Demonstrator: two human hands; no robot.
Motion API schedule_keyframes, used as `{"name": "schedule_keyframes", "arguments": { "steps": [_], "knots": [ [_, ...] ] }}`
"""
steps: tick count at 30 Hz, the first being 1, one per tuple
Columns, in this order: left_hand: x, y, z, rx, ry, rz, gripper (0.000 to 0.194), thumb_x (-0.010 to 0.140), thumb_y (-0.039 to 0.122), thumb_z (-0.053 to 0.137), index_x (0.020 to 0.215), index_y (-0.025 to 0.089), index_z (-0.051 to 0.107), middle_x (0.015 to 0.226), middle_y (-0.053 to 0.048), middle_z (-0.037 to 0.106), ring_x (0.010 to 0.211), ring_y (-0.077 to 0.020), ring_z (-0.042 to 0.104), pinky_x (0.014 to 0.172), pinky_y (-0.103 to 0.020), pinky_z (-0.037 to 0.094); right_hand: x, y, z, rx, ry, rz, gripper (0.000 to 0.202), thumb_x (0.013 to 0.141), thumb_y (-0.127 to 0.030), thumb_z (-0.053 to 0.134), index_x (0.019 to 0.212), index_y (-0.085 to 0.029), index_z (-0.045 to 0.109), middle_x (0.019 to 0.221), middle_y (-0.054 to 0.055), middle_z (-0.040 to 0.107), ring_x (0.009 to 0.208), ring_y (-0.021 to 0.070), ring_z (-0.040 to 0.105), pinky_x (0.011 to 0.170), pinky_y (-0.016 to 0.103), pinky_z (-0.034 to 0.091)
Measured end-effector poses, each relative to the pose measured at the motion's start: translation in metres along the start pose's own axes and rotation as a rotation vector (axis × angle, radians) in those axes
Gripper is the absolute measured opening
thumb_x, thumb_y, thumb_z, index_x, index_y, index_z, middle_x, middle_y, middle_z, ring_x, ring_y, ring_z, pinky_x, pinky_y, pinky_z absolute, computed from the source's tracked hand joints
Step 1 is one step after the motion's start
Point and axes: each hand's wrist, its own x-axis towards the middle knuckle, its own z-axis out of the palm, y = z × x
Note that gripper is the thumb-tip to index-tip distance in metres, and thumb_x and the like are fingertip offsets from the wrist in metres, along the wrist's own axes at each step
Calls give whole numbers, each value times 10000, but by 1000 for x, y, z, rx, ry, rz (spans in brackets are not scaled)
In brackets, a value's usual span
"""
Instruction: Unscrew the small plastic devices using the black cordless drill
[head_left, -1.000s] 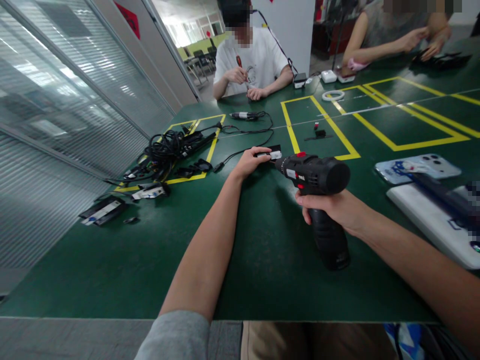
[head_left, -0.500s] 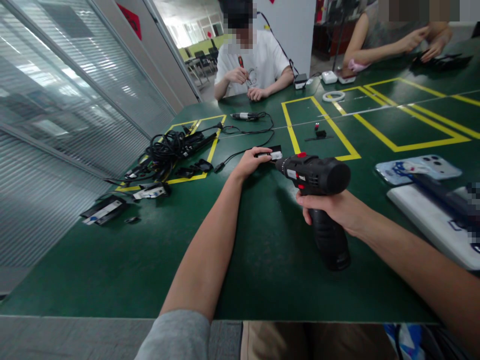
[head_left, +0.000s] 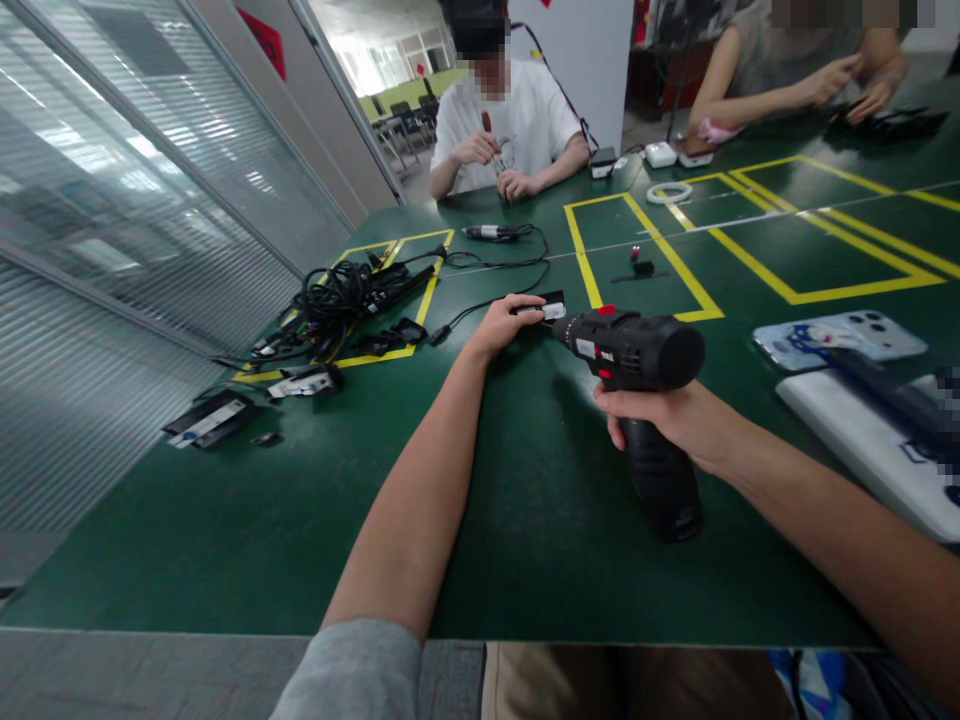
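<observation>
My right hand (head_left: 664,415) is wrapped round the grip of a black cordless drill (head_left: 630,350) with red details. The drill lies level above the table, its chuck pointing left and away from me. Its bit meets, or comes very close to, a small black part with a white label (head_left: 553,308); the exact contact is too small to tell. Fingers of my left hand (head_left: 510,322) are closed over the left end of that part and press it on the green table (head_left: 555,560). What lies under those fingers is hidden.
Tangled black cables (head_left: 345,300) lie at left, beside black casings with white strips (head_left: 214,420). A pen-shaped tool (head_left: 491,232) rests farther back. At right are a phone (head_left: 840,338) and a white case (head_left: 870,440). Two people work across the table, one holding a screwdriver (head_left: 487,125).
Both my hands, the drill and the black part hold almost the same positions. The view has shifted very slightly. Across the table, the person's screwdriver has tilted a little.
</observation>
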Motion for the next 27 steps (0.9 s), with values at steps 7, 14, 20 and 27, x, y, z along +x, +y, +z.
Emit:
{"name": "schedule_keyframes", "arguments": {
  "steps": [7,14,20,27],
  "knots": [
    [0,0,0,-12,8,-14,428,733,391,723,1118,206,739,1208,-69,682,1144,-242,591,1088,-384,397,0,0,0,16,6,7,209,786,-354,747,837,-177,647,567,11,648,530,163,580,608,328,445],
    [1,-3,0,-32,4,-20,441,728,404,732,1125,212,737,1210,-67,679,1135,-240,595,1080,-386,406,1,0,-1,5,2,-1,204,788,-350,747,836,-179,646,577,12,652,528,161,579,600,327,439],
    [2,-5,0,-29,6,-6,436,730,400,733,1121,207,739,1200,-71,681,1143,-242,595,1083,-383,404,1,1,-1,14,-6,7,208,792,-356,742,845,-179,648,551,9,647,523,160,576,598,322,433],
    [2,-6,1,-22,2,-10,437,738,404,725,1129,209,735,1195,-66,684,1148,-241,591,1091,-386,399,1,0,1,-3,15,11,182,782,-336,728,816,-176,648,528,10,643,511,155,561,576,310,413]
  ]
}}
